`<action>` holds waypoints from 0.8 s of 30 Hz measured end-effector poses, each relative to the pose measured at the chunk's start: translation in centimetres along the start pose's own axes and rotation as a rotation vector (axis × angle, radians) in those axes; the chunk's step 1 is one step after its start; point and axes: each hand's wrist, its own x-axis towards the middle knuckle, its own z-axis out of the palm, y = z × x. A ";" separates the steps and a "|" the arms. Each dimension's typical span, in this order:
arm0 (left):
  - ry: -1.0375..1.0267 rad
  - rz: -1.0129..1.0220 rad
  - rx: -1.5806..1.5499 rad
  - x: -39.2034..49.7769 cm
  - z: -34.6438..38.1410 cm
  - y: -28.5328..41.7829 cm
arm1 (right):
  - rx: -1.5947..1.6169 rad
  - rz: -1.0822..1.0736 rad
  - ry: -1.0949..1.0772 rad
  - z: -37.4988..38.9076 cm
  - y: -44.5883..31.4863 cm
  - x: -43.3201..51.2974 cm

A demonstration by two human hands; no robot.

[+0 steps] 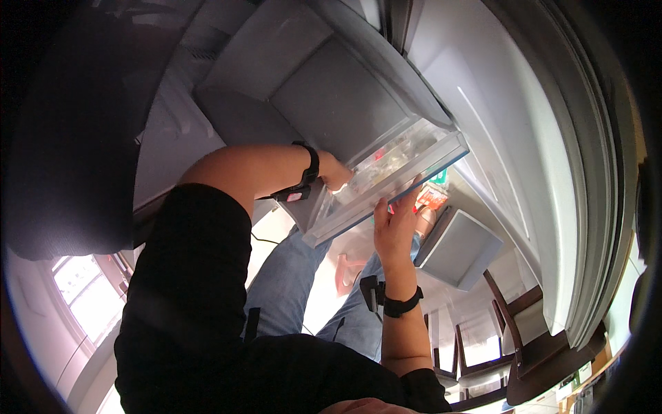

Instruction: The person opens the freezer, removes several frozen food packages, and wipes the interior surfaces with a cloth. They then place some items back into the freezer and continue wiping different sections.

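Observation:
A clear plastic drawer (382,191) with a pale front rim is pulled out at the foot of an open refrigerator compartment (336,88). Clear bags and small items (388,163) lie in it, one with a red part. My left hand (336,173) reaches into the drawer's left end; its fingertips are partly hidden, and whether they grasp anything is unclear. At the drawer's front edge rests my right hand (397,222), fingers spread along the rim, the thumb side not fully visible. Both wrists wear black straps with small devices.
The open refrigerator door (496,119) curves along the right. A grey bin (460,251) stands on the floor below it, near green and orange packages (433,195). Dark wooden chairs (481,367) are at the lower right. A pink stool (344,274) shows between my legs.

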 end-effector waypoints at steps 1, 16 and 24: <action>0.004 -0.032 -0.027 0.0 0.6 -0.5 | -0.016 0.018 -0.005 0.0 0.0 0.0; -0.261 -0.025 0.032 -0.2 -2.8 1.4 | -0.054 0.076 0.007 0.0 -0.9 0.1; -0.223 -0.138 0.119 0.0 -2.1 2.5 | -0.048 -0.019 0.042 0.1 -0.7 0.3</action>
